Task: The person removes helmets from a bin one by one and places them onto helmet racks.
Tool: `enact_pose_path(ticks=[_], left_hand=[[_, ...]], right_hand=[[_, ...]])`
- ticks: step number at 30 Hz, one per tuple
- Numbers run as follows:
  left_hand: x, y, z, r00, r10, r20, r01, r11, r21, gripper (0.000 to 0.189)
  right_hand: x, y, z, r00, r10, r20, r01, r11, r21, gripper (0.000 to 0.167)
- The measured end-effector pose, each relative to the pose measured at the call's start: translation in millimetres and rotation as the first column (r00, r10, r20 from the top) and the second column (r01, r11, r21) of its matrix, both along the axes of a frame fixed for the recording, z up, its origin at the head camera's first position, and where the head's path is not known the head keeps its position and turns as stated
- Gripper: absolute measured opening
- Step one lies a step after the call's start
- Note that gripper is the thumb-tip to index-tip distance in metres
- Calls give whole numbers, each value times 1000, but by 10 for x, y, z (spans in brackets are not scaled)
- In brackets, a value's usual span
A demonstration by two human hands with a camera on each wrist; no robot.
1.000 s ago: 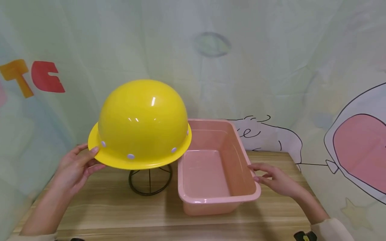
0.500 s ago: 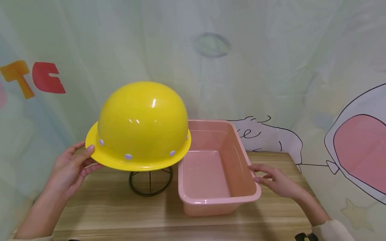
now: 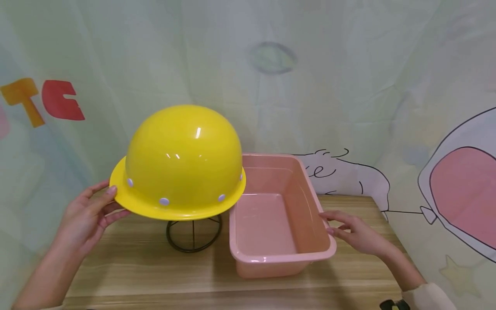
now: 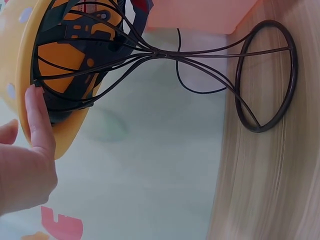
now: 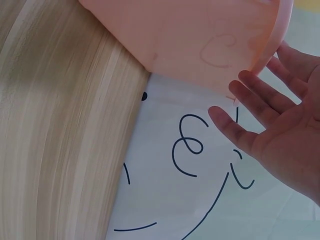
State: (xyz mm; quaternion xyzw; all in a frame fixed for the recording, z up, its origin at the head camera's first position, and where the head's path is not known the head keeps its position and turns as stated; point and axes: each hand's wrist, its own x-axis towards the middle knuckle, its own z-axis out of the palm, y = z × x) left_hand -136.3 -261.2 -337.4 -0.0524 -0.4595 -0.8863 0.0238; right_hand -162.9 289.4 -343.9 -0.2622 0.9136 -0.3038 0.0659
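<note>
A yellow hard hat point(image 3: 184, 159) rests dome-up on a black wire stand point(image 3: 193, 241). My left hand point(image 3: 83, 219) holds the left side of the brim, its thumb on the brim's edge and its fingers underneath. The left wrist view shows fingertips against the brim's underside, beside the dark inner straps point(image 4: 80, 55). To the right sits a pink plastic basin point(image 3: 310, 202). At its right rim my right hand point(image 3: 356, 230) pinches lightly between thumb and forefinger, while in the right wrist view the other fingers stretch out along the basin's outer wall.
Both objects stand on a wood-grain table point(image 3: 155, 280). Behind it hangs a pale green cloth point(image 3: 329, 86) with printed drawings and letters. The hat's right brim overlaps the basin's left rim in the head view.
The hard hat has turned slightly, its left brim shifting a little left and down with my left hand. The right hand and basin stay almost still.
</note>
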Motion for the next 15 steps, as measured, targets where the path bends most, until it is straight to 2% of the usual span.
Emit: enact_pose_path(ticks=[4,6,8,10,11,12,13,14,15], left_hand=[[20,-17,9,1000,-14,-15,14,1000,8,21],[34,-32,18,1000,-14,-16,14,1000,-28,21],[53,-56,33,1000,-2,-15,0,993,-117,22],[74,-88,52,1000,28,-11,-29,969,-244,23],[84,-107,60,999,42,-17,-45,948,-316,23],[96,-126,64,998,60,-28,-66,916,-396,25],[108,-147,70,996,82,-46,-94,866,-491,29],[119,-165,73,992,109,-66,-127,798,-589,33],[129,-180,73,986,139,-88,-162,713,-682,38]], right_hand=[[0,11,-11,1000,1,-20,-1,1000,3,40],[7,15,-14,1000,4,-28,-4,1000,3,41],[20,15,-15,1000,-16,-27,16,1000,-6,42],[37,22,-9,999,-42,-34,42,999,-8,42],[48,28,2,997,-63,-39,62,998,-8,43],[59,37,16,995,-88,-50,88,996,0,43],[68,48,33,991,-121,-61,122,993,9,45],[77,60,55,986,-146,-77,148,989,18,46],[82,75,77,979,-175,-102,180,983,39,48]])
